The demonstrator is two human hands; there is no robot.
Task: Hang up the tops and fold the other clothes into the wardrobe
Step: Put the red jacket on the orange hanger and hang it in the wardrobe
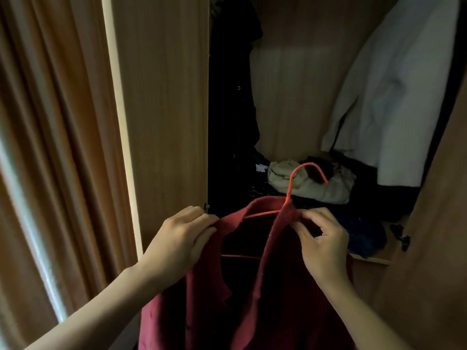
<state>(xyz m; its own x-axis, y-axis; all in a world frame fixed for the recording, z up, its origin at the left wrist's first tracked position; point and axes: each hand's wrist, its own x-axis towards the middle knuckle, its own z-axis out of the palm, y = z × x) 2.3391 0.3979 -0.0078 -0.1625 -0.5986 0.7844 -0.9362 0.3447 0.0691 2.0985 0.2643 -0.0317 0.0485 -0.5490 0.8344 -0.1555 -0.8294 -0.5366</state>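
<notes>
From my remote seat I judge the task to be in its early or middle part. The red top (252, 311) is already on the orange hanger (289, 185), held in front of the open wardrobe (164, 97), but it is not yet hung. The left hand (185, 238) pinches the cloth at one shoulder. The fingers (303, 218) of the right hand (322, 238) pinch the collar just below the hook.

Inside, a white garment (394, 97) and a dark one (230, 109) hang already. A pile of clothes (278, 173) lies unfolded on the shelf (374, 260), so the folding is left to do.

The rail is above the picture, so I cannot see it. The lower part of the top is cut off. The dark corner is hard to read; there are perhaps more clothes in it.
</notes>
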